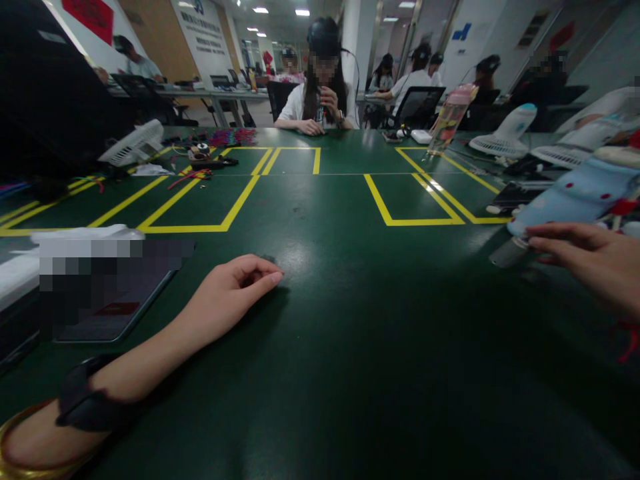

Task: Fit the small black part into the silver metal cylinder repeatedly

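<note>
My left hand point(243, 283) rests on the green tabletop point(345, 360), thumb and fingertips pressed together. Whether anything small is pinched there is hidden. At the right edge, my right hand point(593, 257) grips the end of a small grey cylinder point(507, 253) between thumb and fingers. The cylinder is tilted, its free end pointing left, low over or on the table; I cannot tell if it touches. Just behind it is a light blue bottle point(570, 193) with dark red dots.
A phone-like dark slab point(143, 310) and white plastic wrapping point(85, 235) lie left of my left forearm. Yellow tape point(425, 222) marks rectangles on the table. Farther off are white fans point(500, 137), a pink-lidded bottle point(450, 120), wires point(233, 137) and a seated person point(323, 87).
</note>
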Motion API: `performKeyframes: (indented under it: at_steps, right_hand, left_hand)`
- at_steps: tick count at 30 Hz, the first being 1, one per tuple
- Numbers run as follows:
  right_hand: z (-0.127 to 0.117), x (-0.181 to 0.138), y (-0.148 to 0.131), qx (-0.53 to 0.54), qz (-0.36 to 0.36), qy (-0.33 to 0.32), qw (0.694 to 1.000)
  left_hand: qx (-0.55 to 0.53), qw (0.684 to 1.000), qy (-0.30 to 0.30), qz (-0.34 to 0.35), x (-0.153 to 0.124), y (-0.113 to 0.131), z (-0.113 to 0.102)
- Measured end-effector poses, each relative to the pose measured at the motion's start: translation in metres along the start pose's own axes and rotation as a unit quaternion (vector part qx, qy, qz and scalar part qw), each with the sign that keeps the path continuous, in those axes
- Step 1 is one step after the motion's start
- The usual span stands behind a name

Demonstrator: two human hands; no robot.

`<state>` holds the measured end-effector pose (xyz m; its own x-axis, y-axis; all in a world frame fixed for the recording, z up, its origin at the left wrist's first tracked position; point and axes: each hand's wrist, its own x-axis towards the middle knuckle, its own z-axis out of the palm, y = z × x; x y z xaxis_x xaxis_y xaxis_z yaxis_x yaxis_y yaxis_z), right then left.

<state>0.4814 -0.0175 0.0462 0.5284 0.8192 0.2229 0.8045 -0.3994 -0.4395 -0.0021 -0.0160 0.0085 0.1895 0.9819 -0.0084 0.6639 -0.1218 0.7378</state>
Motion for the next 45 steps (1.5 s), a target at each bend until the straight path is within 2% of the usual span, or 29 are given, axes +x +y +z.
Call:
performKeyframes:
  at_steps: [3,7,9,11,13,15,18,21,23,27,33,37,41,45]
  right_hand:
    - [0.0,-0.001,0.001,0.0,0.005,-0.001,1.0]
    - [0.001,0.0,0.004,0.011,-0.021,-0.037,0.999]
    - [0.005,-0.001,0.004,0.016,-0.028,-0.035,0.999]
    - [0.013,-0.007,-0.002,0.044,-0.038,-0.01,0.998]
    - [0.023,-0.021,-0.017,0.116,-0.087,-0.009,0.989]
    - [0.035,-0.042,-0.042,0.213,-0.172,-0.058,0.96]
    - [0.054,-0.079,-0.09,0.307,-0.289,-0.186,0.888]
    - [0.07,-0.108,-0.133,0.324,-0.36,-0.258,0.836]
    - [0.079,-0.119,-0.15,0.317,-0.384,-0.269,0.824]
    - [0.091,-0.124,-0.155,0.316,-0.389,-0.263,0.824]
    - [0.102,-0.122,-0.146,0.365,-0.352,-0.292,0.811]
    - [0.1,-0.121,-0.147,0.36,-0.36,-0.295,0.809]
    - [0.097,-0.12,-0.147,0.323,-0.375,-0.265,0.828]
    - [0.096,-0.119,-0.146,0.311,-0.379,-0.26,0.832]
  left_hand:
    - [0.002,1.0,0.0,-0.001,0.0,-0.002,0.0]
    - [0.004,1.0,0.0,0.001,0.0,-0.004,0.0]
    - [0.007,1.0,0.0,0.005,0.0,-0.004,0.001]
    - [0.013,1.0,0.003,0.008,0.001,-0.003,0.001]
    - [0.017,1.0,0.006,0.008,0.001,-0.002,0.002]
    - [0.02,1.0,0.007,0.007,0.001,-0.001,0.003]
    - [0.037,0.999,0.009,0.011,0.001,-0.001,0.004]
    - [0.05,0.998,0.01,0.024,0.001,-0.002,0.004]
    - [0.053,0.998,0.011,0.033,0.001,-0.002,0.005]
    - [0.07,0.994,0.018,0.081,-0.001,0.01,0.01]
    - [0.051,0.976,0.032,0.21,0.007,0.062,0.034]
    - [0.04,0.971,0.063,0.229,0.016,0.083,0.037]
    - [0.03,0.976,0.1,0.193,0.016,0.074,0.03]
    - [0.045,0.985,0.018,0.167,0.018,0.051,0.039]
